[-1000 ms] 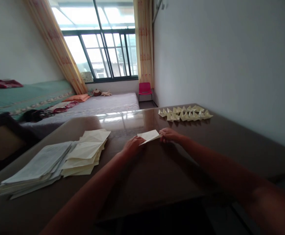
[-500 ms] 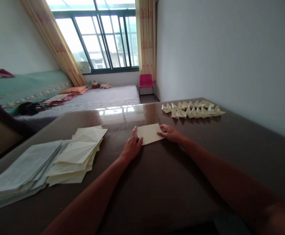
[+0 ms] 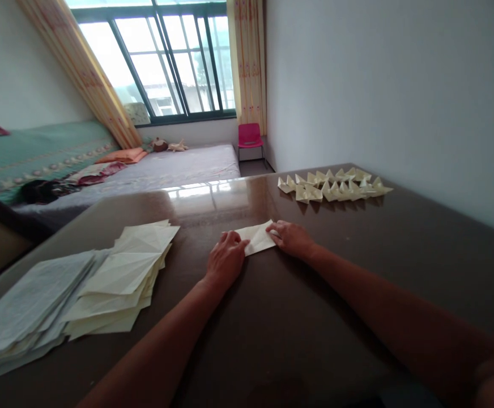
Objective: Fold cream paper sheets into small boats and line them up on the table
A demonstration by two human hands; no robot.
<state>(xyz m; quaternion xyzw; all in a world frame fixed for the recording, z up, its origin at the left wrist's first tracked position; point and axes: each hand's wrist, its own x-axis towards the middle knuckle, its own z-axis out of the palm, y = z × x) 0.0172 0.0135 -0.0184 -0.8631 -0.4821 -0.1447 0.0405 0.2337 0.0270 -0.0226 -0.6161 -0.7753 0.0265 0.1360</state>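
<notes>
Paper point(image 3: 256, 237): small folded cream piece at the middle of the bench point(image 3: 264, 317); slanting lines show on its top face, too small to tell whether flap or crease.
Left hand point(image 3: 229, 259): above the middle of the bench, narrow, fingers curled and thumb on the paper's left end, holding it; anything under that end is hidden.
Right hand point(image 3: 292, 239): above the middle of the bench, narrow, forefinger laid over the paper's right end, holding it.
Handling: probably very light and thin, stiffer where doubled, able to slide on the bench's glossy top and apt to crumple or tear under a hard pull.
Grip: best taken at the two ends, thumbs and forefingers light, leaving the middle bare and flat.
Cream sheets point(image 3: 123, 260): creased, loosely piled on the bench's left side.
Grey sheets point(image 3: 30, 309): stacked at the bench's near left, touching the cream pile.
Folded shapes point(image 3: 310, 194): pointed cream pieces in rows at the bench's far right.
</notes>
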